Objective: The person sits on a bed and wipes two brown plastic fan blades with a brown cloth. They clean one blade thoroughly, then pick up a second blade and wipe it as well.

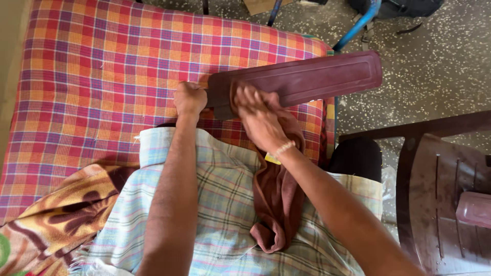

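So, big checked bedspread fills the upper left of the frame, with a long maroon blade sticking out over its right edge, top centre, above the speckled floor. It looks stiff and probably light, maybe slick, so I'd grip it at the thick near end. Left hand is fisted tight around exactly that end. Right hand presses a soft, floppy brown cloth flat on the blade, rest hanging down over the lap.
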